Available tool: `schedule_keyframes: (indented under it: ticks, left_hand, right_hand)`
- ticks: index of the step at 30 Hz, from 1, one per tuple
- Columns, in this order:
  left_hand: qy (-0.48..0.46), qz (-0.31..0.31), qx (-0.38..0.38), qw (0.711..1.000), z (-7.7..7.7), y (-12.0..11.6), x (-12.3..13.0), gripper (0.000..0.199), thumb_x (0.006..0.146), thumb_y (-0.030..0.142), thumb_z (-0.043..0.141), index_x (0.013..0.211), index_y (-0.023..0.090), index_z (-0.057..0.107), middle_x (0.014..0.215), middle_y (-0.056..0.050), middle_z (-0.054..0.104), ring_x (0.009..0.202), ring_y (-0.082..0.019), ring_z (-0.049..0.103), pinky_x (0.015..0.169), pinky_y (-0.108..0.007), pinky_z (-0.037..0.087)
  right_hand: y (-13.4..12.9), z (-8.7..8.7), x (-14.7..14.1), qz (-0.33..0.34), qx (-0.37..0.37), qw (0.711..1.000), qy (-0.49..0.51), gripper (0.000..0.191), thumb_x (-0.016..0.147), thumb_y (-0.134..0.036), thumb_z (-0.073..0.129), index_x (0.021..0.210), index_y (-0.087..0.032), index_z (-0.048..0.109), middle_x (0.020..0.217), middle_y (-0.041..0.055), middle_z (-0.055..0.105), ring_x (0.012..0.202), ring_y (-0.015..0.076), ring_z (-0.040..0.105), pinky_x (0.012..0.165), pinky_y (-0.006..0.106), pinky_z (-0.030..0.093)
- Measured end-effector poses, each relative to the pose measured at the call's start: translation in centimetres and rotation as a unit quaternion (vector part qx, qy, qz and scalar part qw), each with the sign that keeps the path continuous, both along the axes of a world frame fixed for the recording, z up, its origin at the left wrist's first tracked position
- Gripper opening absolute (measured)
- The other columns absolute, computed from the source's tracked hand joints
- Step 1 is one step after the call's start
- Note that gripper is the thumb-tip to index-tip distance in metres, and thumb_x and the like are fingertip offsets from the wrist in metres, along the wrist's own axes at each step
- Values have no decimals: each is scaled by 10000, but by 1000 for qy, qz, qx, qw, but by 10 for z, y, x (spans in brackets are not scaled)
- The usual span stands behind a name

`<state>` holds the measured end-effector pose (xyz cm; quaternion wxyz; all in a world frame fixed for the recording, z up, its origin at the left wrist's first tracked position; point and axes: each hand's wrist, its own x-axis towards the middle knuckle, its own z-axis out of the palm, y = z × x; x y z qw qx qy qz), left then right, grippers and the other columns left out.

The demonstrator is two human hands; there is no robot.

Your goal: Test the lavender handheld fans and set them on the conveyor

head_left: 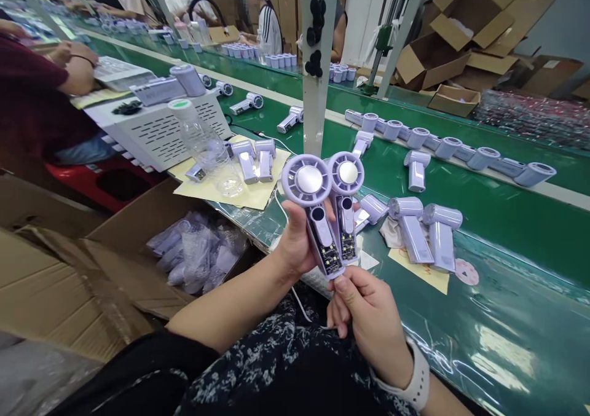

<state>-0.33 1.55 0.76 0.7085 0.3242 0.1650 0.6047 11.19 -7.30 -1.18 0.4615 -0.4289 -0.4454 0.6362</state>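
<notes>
Two lilac handheld fans are in my left hand, side by side and heads up: the nearer handheld fan and, just behind it, a second handheld fan. Both handles have their front covers off, so dark circuit boards with small parts show. My right hand is closed, thumb and fingers pinched against the bottom end of the nearer fan. A thin white cable loops across my lap up to its curled fingers; the tip between the fingers is hidden.
More fans lie right on the green bench, and a row of fans lines the conveyor. A clear plastic bottle and a white vented box stand left. A metal post rises ahead. Below left, a carton holds bagged parts.
</notes>
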Motion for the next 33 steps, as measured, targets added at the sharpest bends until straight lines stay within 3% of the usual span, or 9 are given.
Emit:
schedule_keyframes:
  ticks: [3,5,8,14,17,19,25,29,33]
  left_hand:
    - [-7,23,-4,1000,-4,-1,2,691,611,884,722,670,200,644,976,-98,747,1169,-362,677,914,-477,611]
    - [-12,31,-14,999,-3,-2,4,699,607,888,719,655,196,639,988,-98,745,1187,-364,669,914,-473,617]
    - [-25,36,-39,998,2,-6,7,718,600,899,709,626,187,623,1015,-95,739,1201,-357,666,918,-452,624]
    - [-67,8,-60,996,11,-8,12,692,564,839,790,616,167,636,1040,-91,750,1116,-324,705,912,-435,634]
    - [-86,13,-82,993,15,-5,7,654,637,812,774,622,173,635,1046,-69,745,1028,-276,723,875,-414,636]
    - [-86,22,-94,992,16,-3,4,643,650,804,774,623,179,624,1049,-61,741,985,-257,721,838,-395,635]
    - [-41,-2,-6,999,7,-12,6,682,585,875,748,624,203,641,1039,-86,747,1044,-323,710,802,-436,635]
    - [18,53,16,998,-2,-17,12,717,578,925,696,636,213,641,967,-105,743,1087,-373,702,790,-466,633]
    - [33,42,34,998,-4,-10,6,743,596,945,658,650,204,623,974,-119,742,1130,-381,689,831,-471,628]
  right_hand:
    - [-1,-4,-2,-19,7,1000,3,437,995,-586,569,791,-202,605,509,-77,472,396,110,492,495,262,493]
    - [1,-1,5,10,94,992,-86,366,1031,-488,551,823,-202,643,673,-4,615,621,150,624,643,276,520]
    - [4,5,18,22,216,958,-189,240,1059,-324,518,923,-236,695,909,23,683,839,165,627,752,262,478]
    - [-2,3,22,8,255,950,-181,207,1052,-247,505,913,-250,658,872,-10,649,828,156,600,750,249,456]
    - [-2,5,20,15,286,941,-181,251,1030,-270,543,793,-223,610,1035,23,694,1011,192,628,879,283,465]
    - [-1,7,21,-5,268,947,-179,278,1033,-297,549,776,-216,620,1091,43,715,1039,205,645,894,296,471]
    - [-3,0,15,-61,70,992,-86,465,1033,-491,568,660,-214,545,479,-36,513,481,134,535,545,258,421]
    - [-7,-9,5,-99,-2,995,32,477,1021,-551,561,679,-225,499,463,-59,443,463,130,499,526,254,424]
    - [-3,1,23,-44,87,989,-112,387,1038,-489,539,764,-220,581,715,16,604,694,178,592,663,295,484]
